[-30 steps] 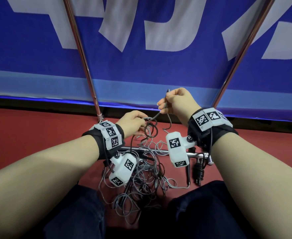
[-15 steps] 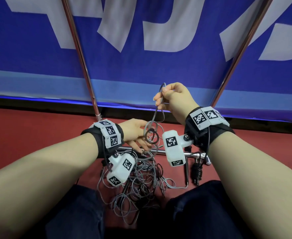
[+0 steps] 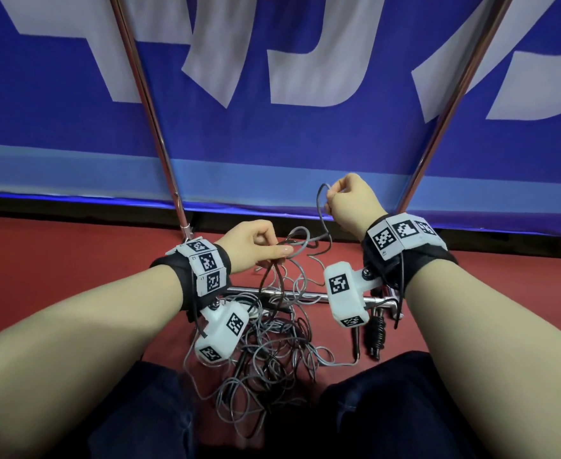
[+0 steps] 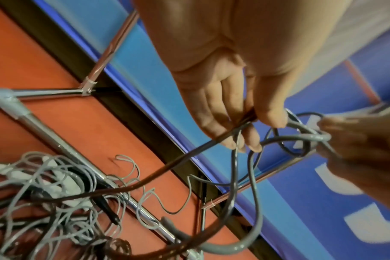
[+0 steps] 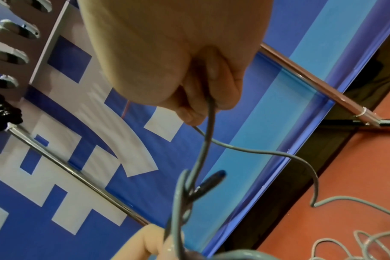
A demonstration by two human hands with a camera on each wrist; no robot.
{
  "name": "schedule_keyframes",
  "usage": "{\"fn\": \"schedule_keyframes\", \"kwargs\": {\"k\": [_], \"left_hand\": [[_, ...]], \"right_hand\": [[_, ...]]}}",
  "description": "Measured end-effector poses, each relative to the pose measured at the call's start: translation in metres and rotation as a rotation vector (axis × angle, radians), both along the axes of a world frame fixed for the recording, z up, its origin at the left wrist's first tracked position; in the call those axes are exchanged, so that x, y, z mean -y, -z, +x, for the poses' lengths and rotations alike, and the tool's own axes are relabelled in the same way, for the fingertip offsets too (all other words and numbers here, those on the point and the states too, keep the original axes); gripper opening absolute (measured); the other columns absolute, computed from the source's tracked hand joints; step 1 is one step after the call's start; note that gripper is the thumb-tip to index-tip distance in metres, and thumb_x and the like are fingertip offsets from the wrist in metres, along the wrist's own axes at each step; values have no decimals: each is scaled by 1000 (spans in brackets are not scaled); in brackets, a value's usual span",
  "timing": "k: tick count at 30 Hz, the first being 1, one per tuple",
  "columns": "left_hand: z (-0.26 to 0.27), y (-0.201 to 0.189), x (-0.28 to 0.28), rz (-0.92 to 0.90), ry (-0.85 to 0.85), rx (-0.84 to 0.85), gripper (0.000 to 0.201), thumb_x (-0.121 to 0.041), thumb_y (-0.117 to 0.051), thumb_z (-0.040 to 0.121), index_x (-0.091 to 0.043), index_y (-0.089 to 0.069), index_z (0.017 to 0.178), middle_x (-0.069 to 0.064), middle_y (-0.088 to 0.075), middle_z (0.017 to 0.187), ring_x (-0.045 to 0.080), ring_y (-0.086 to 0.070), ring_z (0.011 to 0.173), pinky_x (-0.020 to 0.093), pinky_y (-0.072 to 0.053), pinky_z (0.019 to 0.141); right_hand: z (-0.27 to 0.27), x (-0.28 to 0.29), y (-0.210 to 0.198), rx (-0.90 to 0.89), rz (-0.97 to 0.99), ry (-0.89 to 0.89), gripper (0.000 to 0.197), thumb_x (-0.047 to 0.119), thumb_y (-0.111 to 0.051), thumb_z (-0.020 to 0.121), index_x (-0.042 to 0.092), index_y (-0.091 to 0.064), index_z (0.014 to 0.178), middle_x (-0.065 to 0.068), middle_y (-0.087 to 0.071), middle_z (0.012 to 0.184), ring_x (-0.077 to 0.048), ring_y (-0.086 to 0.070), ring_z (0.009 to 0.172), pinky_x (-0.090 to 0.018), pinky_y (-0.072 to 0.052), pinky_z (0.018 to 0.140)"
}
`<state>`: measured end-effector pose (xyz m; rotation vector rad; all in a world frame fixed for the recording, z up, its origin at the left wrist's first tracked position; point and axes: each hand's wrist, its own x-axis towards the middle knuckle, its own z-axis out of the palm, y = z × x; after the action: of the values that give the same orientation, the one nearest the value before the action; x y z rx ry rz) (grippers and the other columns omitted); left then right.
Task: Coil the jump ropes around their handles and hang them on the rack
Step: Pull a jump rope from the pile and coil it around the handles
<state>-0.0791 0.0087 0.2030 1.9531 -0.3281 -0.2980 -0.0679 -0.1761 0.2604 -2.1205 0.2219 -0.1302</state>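
Observation:
A tangle of grey jump ropes [image 3: 272, 352] lies on the red floor between my knees. My left hand [image 3: 277, 255] pinches a dark cord [image 4: 189, 154] together with a grey cord [image 4: 256, 176] just above the tangle. My right hand [image 3: 330, 193], higher and to the right, pinches a bend of the grey cord [image 5: 208, 123]. Loose loops hang between the two hands. The rack's chrome base bar [image 3: 305, 295] lies under the hands. A black handle [image 3: 375, 336] and a slim grey one [image 3: 357, 339] lie by the bar's right end.
Two chrome rack uprights [image 3: 146, 104] [image 3: 454, 94] rise in front of a blue and white banner [image 3: 305, 144]. In the right wrist view, rack hooks [image 5: 11, 56] show at the upper left, with a black coiled rope [image 5: 0, 112] below them. My dark-trousered knees [image 3: 388, 409] frame the tangle.
The small tight ring of cord between my hands has opened into wider loose loops. My right hand has drawn the grey cord to the right; my left hand has stayed almost in place.

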Motion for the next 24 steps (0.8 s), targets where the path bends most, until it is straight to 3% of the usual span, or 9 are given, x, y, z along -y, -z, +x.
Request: {"fn": "schedule_keyframes", "kwargs": {"k": [4, 7, 9, 11, 13, 15, 17, 20, 24], "left_hand": [[2, -1, 0, -300, -101, -250, 23, -3, -58, 91, -8, -42, 75, 11, -70, 66, 17, -69, 63, 31, -60, 65], [13, 5, -14, -311, -300, -273, 21, 2, -48, 95, -8, -40, 78, 14, -67, 69, 16, -68, 53, 29, -59, 54], [16, 12, -21, -90, -276, -219, 21, 10, -45, 93, -10, -47, 88, 15, -64, 91, 15, -66, 58, 29, -57, 54], [13, 17, -21, 295, -95, -139, 44, 14, -48, 85, -19, -52, 115, 8, -56, 122, 19, -61, 75, 32, -54, 65], [2, 13, -11, 561, 63, -119, 74, 8, -53, 80, -30, -37, 141, 2, -56, 122, 15, -56, 68, 23, -47, 59], [-4, 6, 0, 502, 89, -122, 82, 2, -56, 81, -35, -25, 147, 5, -63, 105, 11, -50, 52, 17, -40, 48], [-6, 4, 9, 347, 119, -68, 83, -11, -67, 82, -34, -23, 148, -2, -55, 119, 13, -60, 66, 17, -47, 59], [-7, 6, 18, 148, 171, -83, 73, -35, -78, 74, -28, -39, 135, -10, -52, 129, 7, -54, 117, 21, -40, 98], [-6, 12, 20, 135, 246, -173, 26, -30, -75, 78, -23, -64, 100, -15, -70, 79, 0, -63, 77, 21, -48, 76]], "right_hand": [[-3, 13, 3, -26, -201, 32, 8, 13, -43, 97, 6, -44, 99, -10, -51, 96, -27, -46, 89, -28, -32, 72], [-3, 26, 8, -35, -232, 145, 15, 15, -45, 97, 2, -46, 105, -17, -56, 105, -32, -52, 97, -28, -29, 69], [-2, 29, 9, -22, -184, 165, 12, 17, -45, 98, 6, -43, 99, -14, -53, 100, -28, -52, 95, -28, -27, 67], [1, 24, 9, 21, -67, 138, 14, 18, -45, 98, 12, -39, 87, -13, -54, 93, -25, -52, 87, -35, -36, 73], [3, 15, 7, 43, 123, 116, 20, 18, -44, 96, 18, -36, 78, -10, -57, 79, -24, -51, 73, -37, -45, 67], [1, 5, 2, 21, 357, 63, 22, 12, -40, 98, 18, -36, 77, -5, -52, 64, -18, -46, 55, -24, -38, 47], [-4, -5, -9, 7, 560, -18, 25, 1, -33, 98, 13, -37, 77, -7, -47, 62, -11, -39, 43, -16, -28, 36], [-11, -15, -25, -14, 802, -117, 30, -6, -28, 98, 8, -40, 74, -9, -46, 66, -8, -41, 39, -17, -29, 35], [-16, -20, -41, 17, 1064, -126, 30, -5, -27, 100, 6, -42, 77, -9, -46, 71, -8, -42, 47, -15, -34, 38]]}}
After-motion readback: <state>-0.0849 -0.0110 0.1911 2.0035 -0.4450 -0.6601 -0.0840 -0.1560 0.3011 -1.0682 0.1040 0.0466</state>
